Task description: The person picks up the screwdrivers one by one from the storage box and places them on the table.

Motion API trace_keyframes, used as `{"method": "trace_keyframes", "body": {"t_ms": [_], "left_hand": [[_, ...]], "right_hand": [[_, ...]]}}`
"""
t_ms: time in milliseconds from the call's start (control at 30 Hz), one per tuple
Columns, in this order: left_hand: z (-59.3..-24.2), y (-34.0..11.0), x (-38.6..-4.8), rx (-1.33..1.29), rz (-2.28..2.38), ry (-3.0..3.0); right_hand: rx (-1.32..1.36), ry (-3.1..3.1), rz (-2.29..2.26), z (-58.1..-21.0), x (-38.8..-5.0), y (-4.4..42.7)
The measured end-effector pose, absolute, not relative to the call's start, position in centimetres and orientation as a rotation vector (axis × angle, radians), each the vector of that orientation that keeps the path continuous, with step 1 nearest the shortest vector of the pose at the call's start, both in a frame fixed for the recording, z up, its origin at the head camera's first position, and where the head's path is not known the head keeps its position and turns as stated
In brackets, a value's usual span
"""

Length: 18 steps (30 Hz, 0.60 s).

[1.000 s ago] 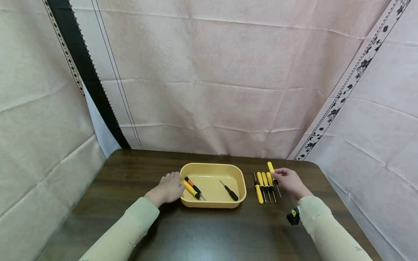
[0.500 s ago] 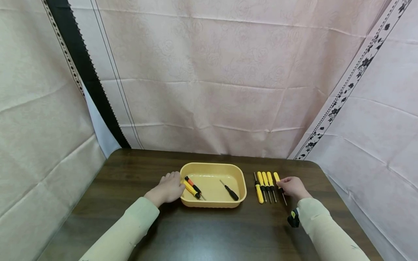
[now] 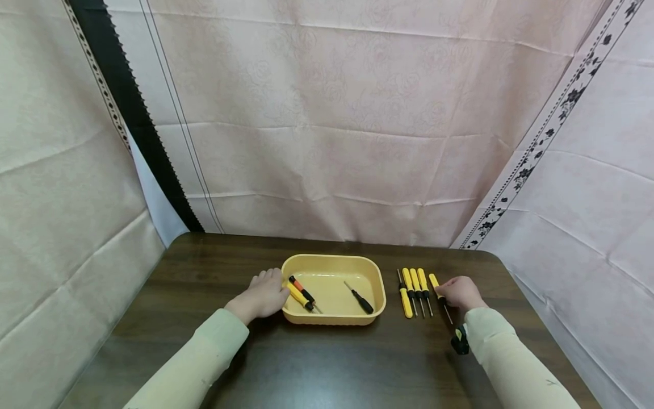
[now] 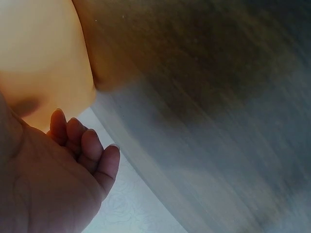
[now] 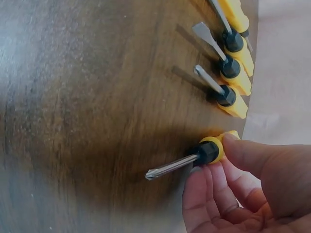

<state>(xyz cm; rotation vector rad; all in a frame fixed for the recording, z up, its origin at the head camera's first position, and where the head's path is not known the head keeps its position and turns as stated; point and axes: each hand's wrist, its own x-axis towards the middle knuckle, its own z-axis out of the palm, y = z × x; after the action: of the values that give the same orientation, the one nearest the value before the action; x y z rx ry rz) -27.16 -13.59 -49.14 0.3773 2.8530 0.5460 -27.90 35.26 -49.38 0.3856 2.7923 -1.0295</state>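
My right hand (image 3: 461,292) pinches a yellow-and-black Phillips screwdriver (image 5: 207,152) by its handle, thumb on one side and fingers on the other. Its shaft points toward me, low over the table. To its left lies a row of several yellow-handled screwdrivers (image 3: 415,278); the leftmost screwdriver (image 3: 407,304) faces the opposite way. A pale yellow plastic tray (image 3: 332,320) has its left rim gripped by my left hand (image 3: 262,295), whose fingers curl at the outer wall. The left thumb is hidden in the left wrist view.
Inside the tray lie a yellow-and-black screwdriver (image 3: 298,296), an orange-and-black screwdriver (image 3: 301,288) and a black screwdriver (image 3: 361,302). Everything stands on a dark wooden table (image 3: 337,363). Light patterned cloth (image 3: 327,142) hangs behind and at both sides.
My right hand has brought its screwdriver down and toward me, and shifted it slightly right, apart from the row. The left hand and the tray have stayed put.
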Motion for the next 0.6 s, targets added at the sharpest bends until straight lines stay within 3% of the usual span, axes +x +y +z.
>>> {"method": "trace_keyframes", "body": {"t_ms": [600], "left_hand": [[-49.7, -13.7, -27.6, 0.388, 0.545, 2.837]], "right_hand": [[0.556, 2.559, -1.382, -50.5, -29.6, 34.7]]}}
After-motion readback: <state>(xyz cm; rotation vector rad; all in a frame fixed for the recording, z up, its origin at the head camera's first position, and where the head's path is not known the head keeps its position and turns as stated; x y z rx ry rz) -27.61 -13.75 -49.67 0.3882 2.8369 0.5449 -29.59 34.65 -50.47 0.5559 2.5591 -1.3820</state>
